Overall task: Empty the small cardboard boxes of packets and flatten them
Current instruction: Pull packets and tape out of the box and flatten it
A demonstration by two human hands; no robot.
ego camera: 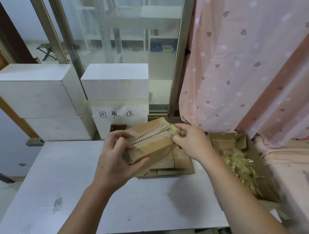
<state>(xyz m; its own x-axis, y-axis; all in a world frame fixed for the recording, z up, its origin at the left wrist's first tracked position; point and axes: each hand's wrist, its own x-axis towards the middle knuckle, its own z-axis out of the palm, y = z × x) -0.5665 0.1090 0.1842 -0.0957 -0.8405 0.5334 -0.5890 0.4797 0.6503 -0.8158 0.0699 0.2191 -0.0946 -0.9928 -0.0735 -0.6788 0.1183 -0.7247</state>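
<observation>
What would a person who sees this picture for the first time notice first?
First, the small cardboard box held above the white table: the left hand grips its near end, and the right hand pinches yellowish tape at its far corner. Next, the open carton to the right, holding crumpled tape, and the pink spotted curtain above it.

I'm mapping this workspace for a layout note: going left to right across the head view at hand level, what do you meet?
Bare tabletop → left hand → small cardboard box it grips → right hand pinching yellowish tape → open carton of crumpled tape scraps → pink fabric.
</observation>
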